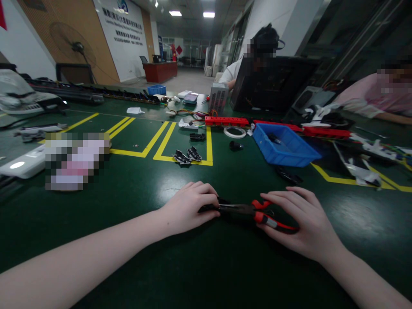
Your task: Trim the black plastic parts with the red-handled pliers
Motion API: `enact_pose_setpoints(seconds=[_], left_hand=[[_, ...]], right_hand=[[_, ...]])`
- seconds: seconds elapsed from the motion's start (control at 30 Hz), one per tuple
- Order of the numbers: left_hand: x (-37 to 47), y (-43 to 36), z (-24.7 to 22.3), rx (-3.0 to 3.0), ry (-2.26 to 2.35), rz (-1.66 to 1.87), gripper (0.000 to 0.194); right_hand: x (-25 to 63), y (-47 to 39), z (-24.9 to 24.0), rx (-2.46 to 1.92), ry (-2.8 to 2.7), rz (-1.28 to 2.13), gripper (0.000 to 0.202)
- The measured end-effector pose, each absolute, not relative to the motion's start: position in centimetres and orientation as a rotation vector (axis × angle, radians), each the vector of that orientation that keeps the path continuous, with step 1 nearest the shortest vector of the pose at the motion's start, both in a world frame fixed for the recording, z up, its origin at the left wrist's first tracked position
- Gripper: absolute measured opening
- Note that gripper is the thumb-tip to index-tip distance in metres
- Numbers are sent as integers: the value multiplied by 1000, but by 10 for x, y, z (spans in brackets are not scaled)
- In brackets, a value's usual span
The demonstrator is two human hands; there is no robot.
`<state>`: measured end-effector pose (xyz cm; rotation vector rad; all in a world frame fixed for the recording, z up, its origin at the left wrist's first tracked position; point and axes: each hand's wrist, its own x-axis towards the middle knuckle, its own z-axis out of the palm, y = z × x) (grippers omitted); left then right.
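My right hand (298, 223) is closed around the red handles of long-nose pliers (238, 208), which point left. Their jaws reach a small black part (206, 208) pinched in the closed fingers of my left hand (193, 204). My fingers hide most of that part, and I cannot tell whether the jaws grip it or only touch it. Beyond my hands, black-and-silver pieces (188, 155) lie by a yellow tape line. Another black piece (197, 136) rests behind them, and a short black cylinder (236, 146) stands off to their right.
A blue bin (285, 146) with dark parts inside sits to the right, a black piece (288, 175) before it. Red strips (227, 121), a white ring (234, 132) and cables lie behind. A large black case (270, 86) stands before a person; another person sits far right.
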<state>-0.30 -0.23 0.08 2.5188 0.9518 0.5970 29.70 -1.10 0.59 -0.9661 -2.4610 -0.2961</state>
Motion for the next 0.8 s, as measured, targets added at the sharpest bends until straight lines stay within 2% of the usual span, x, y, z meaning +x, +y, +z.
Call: enact_pose_setpoints(seconds=[0.4, 0.8], left_hand=[[-3, -3, 0, 2528, 950, 595, 10], [-3, -3, 4, 2508, 949, 577, 17]], right_hand=[[292, -13, 5, -962, -2473, -288, 40], [297, -12, 6, -988, -2440, -323, 45]])
